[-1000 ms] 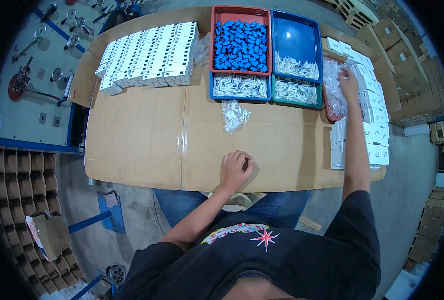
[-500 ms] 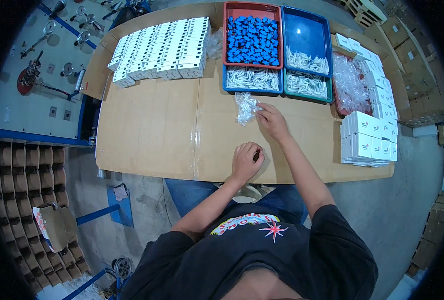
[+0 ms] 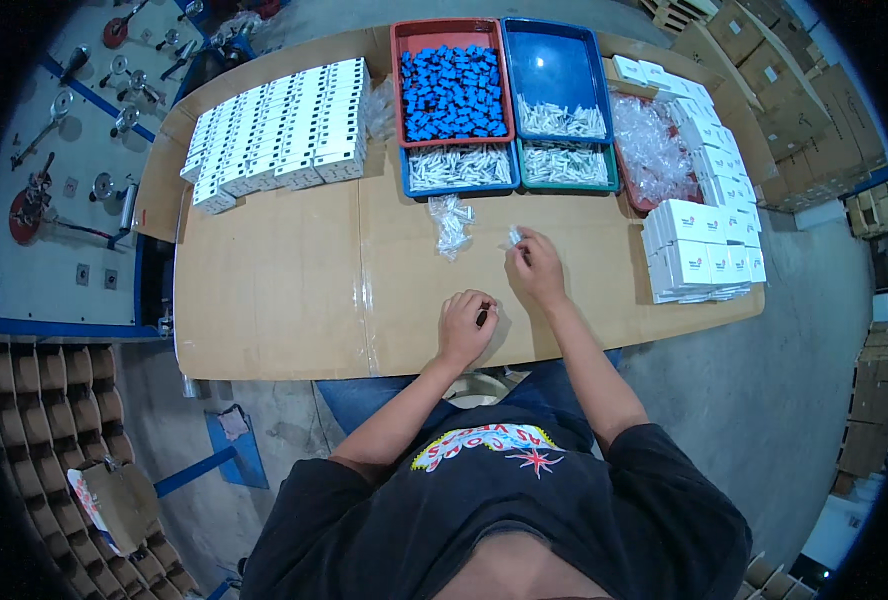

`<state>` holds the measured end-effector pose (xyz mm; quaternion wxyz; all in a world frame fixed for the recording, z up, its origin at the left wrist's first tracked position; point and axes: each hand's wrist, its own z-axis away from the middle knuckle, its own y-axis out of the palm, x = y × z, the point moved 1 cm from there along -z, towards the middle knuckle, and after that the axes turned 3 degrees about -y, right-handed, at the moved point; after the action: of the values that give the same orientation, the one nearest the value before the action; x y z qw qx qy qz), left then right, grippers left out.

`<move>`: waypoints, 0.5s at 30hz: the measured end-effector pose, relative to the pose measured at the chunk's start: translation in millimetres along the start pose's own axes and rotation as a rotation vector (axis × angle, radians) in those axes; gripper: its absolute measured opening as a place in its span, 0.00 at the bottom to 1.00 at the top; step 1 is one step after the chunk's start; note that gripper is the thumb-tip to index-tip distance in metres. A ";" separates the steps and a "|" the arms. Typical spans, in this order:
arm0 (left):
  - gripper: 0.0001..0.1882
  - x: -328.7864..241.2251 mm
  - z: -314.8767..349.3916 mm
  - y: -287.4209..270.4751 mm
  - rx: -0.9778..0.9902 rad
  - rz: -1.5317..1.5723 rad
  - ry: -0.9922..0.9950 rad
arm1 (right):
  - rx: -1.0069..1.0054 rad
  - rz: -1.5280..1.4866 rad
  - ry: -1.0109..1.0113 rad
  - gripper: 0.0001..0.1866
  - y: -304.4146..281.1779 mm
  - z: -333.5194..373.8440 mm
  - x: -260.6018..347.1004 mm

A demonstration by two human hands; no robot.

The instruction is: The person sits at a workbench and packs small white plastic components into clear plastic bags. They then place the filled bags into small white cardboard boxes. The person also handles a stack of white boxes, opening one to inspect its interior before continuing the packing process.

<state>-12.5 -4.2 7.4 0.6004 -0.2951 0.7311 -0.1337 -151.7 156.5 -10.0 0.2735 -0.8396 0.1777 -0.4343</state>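
Pinched at the fingertips of my right hand (image 3: pixel 537 266) is a small whitish, see-through packet (image 3: pixel 515 236), held just above the cardboard. My left hand (image 3: pixel 464 330) rests closer to me, its fingers curled; a dark patch shows inside the curl, and I cannot make out what it holds, if anything. Left of my right hand lies a little heap of clear plastic packets (image 3: pixel 450 228) with white pieces in them. Behind that stand a blue tray (image 3: pixel 405 190) and a green tray (image 3: pixel 569 187), both filled with small white sticks.
A red tray (image 3: pixel 398 60) of blue plastic parts and a blue tray (image 3: pixel 554 68) with white sticks sit on top at the back. White boxes (image 3: pixel 284 130) stand in rows at left. Clear bags (image 3: pixel 654 150) and stacked white boxes (image 3: pixel 699 245) are at right.
My right hand has drawn back from the heap of packets, toward me and to the right, with a small packet in its fingertips. My left hand stays curled; the whole view has shifted.
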 end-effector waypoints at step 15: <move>0.05 3.0 1.8 -4.1 0.087 -0.040 0.010 | -0.485 -1.198 0.981 0.09 -54.3 9.7 0.1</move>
<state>-10.0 -8.9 6.8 0.6061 -0.2827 0.7216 -0.1790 -140.3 202.1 18.8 -0.3040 -0.5423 -0.1130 -0.7751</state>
